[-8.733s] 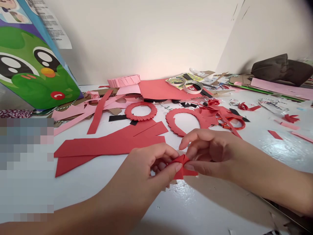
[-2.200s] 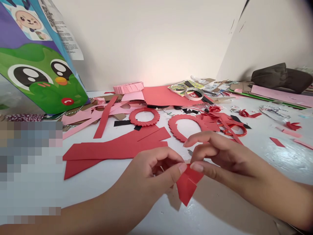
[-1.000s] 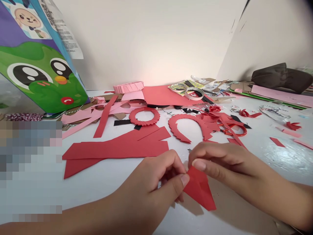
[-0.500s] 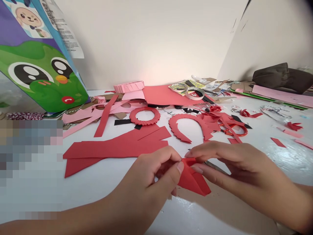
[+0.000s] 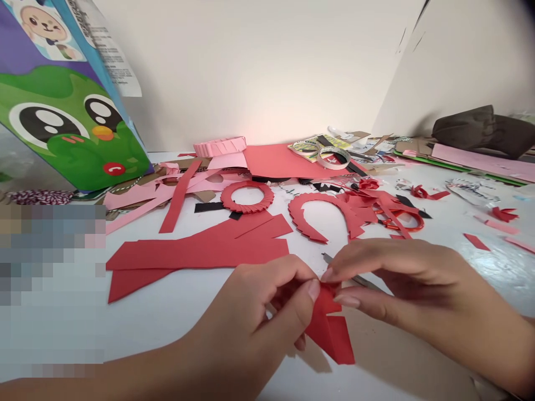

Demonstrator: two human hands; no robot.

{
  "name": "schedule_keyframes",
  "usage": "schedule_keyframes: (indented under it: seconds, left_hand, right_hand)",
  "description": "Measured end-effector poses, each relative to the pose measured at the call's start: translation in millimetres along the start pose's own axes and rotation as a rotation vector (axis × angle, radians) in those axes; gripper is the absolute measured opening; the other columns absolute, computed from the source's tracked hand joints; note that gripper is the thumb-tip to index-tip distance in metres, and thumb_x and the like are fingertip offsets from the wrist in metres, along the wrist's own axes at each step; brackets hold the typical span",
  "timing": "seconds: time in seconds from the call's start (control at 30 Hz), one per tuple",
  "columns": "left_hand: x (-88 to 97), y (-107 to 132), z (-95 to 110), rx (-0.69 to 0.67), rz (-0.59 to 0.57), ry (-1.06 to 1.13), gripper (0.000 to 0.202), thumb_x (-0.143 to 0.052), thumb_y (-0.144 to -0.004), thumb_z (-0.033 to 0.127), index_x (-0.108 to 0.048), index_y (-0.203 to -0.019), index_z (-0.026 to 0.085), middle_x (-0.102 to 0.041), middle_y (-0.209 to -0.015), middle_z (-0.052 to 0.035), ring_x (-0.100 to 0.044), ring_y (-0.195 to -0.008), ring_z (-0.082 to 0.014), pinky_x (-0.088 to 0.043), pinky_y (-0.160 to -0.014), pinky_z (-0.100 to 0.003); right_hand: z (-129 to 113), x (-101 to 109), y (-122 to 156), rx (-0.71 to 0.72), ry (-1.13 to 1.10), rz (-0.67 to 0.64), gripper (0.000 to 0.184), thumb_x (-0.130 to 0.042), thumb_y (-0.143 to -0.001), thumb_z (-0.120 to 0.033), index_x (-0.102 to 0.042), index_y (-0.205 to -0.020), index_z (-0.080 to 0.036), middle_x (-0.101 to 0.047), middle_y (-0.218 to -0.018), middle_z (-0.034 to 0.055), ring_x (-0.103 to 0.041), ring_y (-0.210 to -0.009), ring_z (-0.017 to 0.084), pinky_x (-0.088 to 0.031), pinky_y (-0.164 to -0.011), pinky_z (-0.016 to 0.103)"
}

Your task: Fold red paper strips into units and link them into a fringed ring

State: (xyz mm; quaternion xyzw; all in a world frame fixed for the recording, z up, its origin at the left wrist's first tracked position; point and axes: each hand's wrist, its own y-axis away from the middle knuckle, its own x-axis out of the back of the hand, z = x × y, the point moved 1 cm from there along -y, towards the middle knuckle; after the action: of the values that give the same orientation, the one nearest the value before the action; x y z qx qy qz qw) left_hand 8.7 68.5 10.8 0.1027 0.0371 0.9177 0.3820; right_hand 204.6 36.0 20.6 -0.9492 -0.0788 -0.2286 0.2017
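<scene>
A small folded piece of red paper (image 5: 331, 331) hangs between both hands just above the white table (image 5: 188, 312). My left hand (image 5: 267, 306) pinches its top edge between thumb and fingers. From the right, my right hand (image 5: 401, 278) pinches the same top corner with thumb and forefinger. The fingertips of the two hands nearly touch. The lower part of the paper points down and to the right, creased into flaps.
Long red paper strips (image 5: 196, 250) lie left of the hands. Behind them sit a pleated red ring (image 5: 246, 196), a red open arc (image 5: 317, 214), pink strips (image 5: 137, 195), tape rolls (image 5: 332, 157), red scissors (image 5: 399, 218). A green and purple box (image 5: 67, 111) leans far left. A thin grey tool (image 5: 346, 273) pokes out under my right hand.
The paper piece has been turned and refolded between my fingers; it now hangs lower with its flaps pointing down. Both hands have stayed in nearly the same spot.
</scene>
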Motion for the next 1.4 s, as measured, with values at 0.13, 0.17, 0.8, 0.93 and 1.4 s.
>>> schedule_keyframes:
  seconds: [0.13,0.17,0.8,0.93,1.4]
  left_hand:
    - [-2.0,1,0,0.011,0.026,-0.017,0.027,-0.049,-0.101,0.037,-0.058,-0.08,0.023,-0.068,-0.066,0.0012,-0.063,-0.057,-0.0126,-0.046,-0.056,-0.021]
    - [-2.3,1,0,0.019,0.032,-0.02,0.027,-0.048,-0.101,0.038,-0.058,-0.08,0.023,-0.069,-0.065,0.0012,-0.062,-0.056,-0.0126,-0.045,-0.055,-0.021]
    - [-6.2,0,0,0.016,0.032,-0.1,0.021,-0.051,-0.094,0.039,-0.063,-0.085,0.024,-0.066,-0.071,0.0003,-0.062,-0.063,-0.0176,-0.043,-0.057,-0.026]
    - [-6.4,0,0,0.055,0.044,0.022,0.02,-0.056,-0.095,0.039,-0.062,-0.082,0.025,-0.068,-0.07,0.0026,-0.069,-0.065,-0.0171,-0.047,-0.06,-0.024]
    - [-2.2,-4,-2,0.1,-0.041,-0.025,0.021,-0.05,-0.096,0.038,-0.056,-0.081,0.024,-0.053,-0.069,0.0035,-0.049,-0.065,-0.016,-0.036,-0.06,-0.028]
  right_hand:
    - [8,-4,-2,-0.217,-0.226,-0.099,0.013,-0.082,-0.082,-0.033,-0.071,-0.08,-0.025,-0.073,-0.073,-0.002,-0.069,-0.068,0.014,-0.057,-0.061,0.022]
    - [10,-5,-1,-0.267,-0.282,-0.132,0.014,-0.082,-0.082,-0.032,-0.07,-0.081,-0.024,-0.071,-0.073,-0.0023,-0.068,-0.068,0.013,-0.056,-0.061,0.021]
    - [17,-4,-6,-0.552,-0.614,-0.238,0.024,-0.092,-0.072,-0.026,-0.068,-0.076,-0.022,-0.071,-0.071,-0.0045,-0.062,-0.066,0.01,-0.049,-0.064,0.02]
    - [17,-3,-6,-0.547,-0.614,-0.248,0.023,-0.092,-0.072,-0.024,-0.07,-0.079,-0.022,-0.073,-0.074,-0.0041,-0.066,-0.07,0.011,-0.052,-0.066,0.02]
    - [17,-3,-6,-0.577,-0.625,-0.26,0.021,-0.09,-0.074,-0.017,-0.072,-0.08,-0.024,-0.075,-0.074,-0.0074,-0.067,-0.073,0.008,-0.051,-0.068,0.014]
